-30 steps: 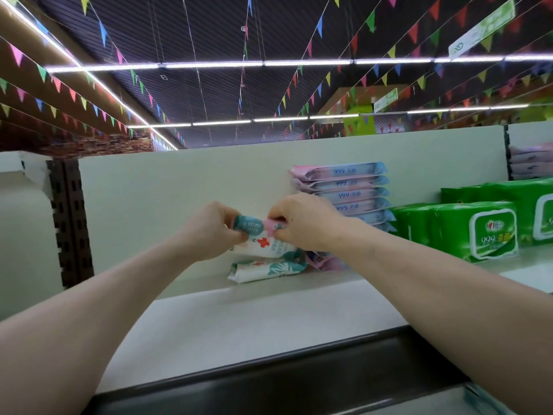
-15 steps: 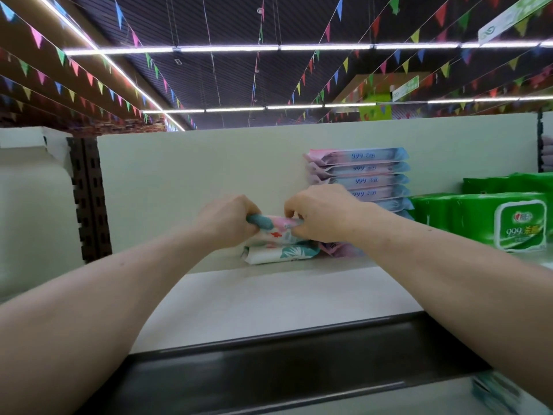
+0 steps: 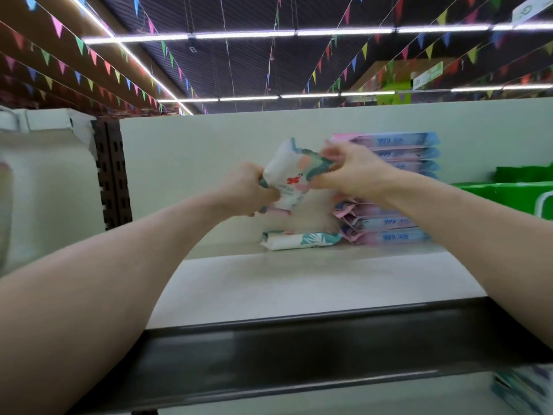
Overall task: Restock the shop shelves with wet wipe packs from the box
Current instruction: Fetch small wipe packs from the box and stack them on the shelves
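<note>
Shelf (image 3: 299,283) lies bare left of the lone flat pack (image 3: 300,240).

Strings of coloured pennants (image 3: 80,44) hang under the dark ceiling (image 3: 239,70) between long light strips (image 3: 244,34), with a green sign (image 3: 428,74) near its right edge.

This is a retail shop aisle. A pale metal shelf (image 3: 299,283) with a dark front rail (image 3: 299,339) and a slotted upright (image 3: 112,175) carries stacked pink-and-blue wipe packs (image 3: 389,236) beside green packs (image 3: 502,196). Overhead run long strip lights (image 3: 245,34), strings of coloured bunting (image 3: 57,25) and green hanging signs (image 3: 428,75) under a dark slatted ceiling (image 3: 254,64).
</note>
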